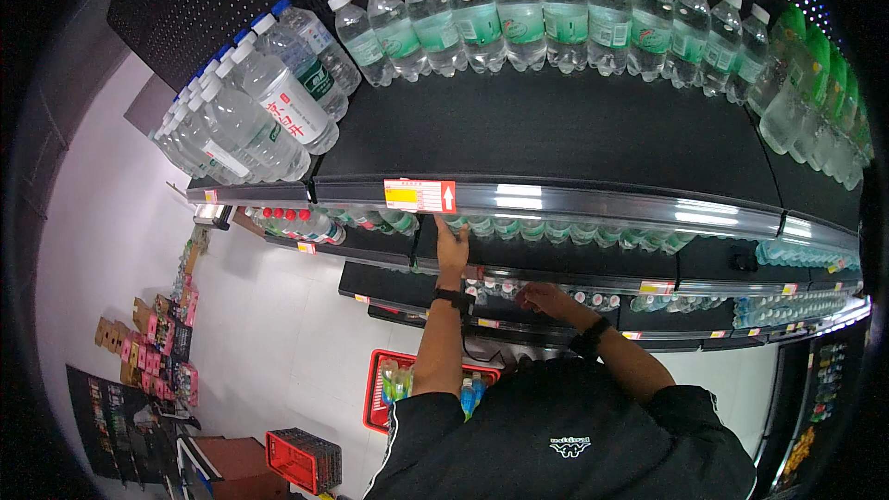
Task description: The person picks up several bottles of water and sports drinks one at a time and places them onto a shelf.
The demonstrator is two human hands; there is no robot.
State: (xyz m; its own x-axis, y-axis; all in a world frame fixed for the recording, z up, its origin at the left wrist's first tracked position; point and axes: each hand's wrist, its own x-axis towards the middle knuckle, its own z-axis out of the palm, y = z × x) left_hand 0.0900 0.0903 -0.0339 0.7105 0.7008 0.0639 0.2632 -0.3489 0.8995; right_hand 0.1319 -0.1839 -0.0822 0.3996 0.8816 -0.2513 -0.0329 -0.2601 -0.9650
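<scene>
My left hand [452, 248] reaches up to the front lip of the upper shelf [556, 130], just below a red, white and yellow price tag [419, 195]. Its thumb and a finger stand apart, and the fingertips touch or come very close to the lip. Lower and to the right, my right hand [544, 297] curls in front of a lower shelf, beside bottles with pale caps [582, 298]; whatever its fingers hold, if anything, is hidden. Along the back of the upper shelf runs a row of clear water bottles [520, 23] with green labels and white caps.
Larger water bottles [287, 102] crowd the upper shelf's left end; green-topped bottles [815, 97] stand at its right. Below my left arm is a red basket [375, 398] holding bottles. Stacked baskets [306, 461] and pink and brown boxes [153, 347] sit on the floor at left.
</scene>
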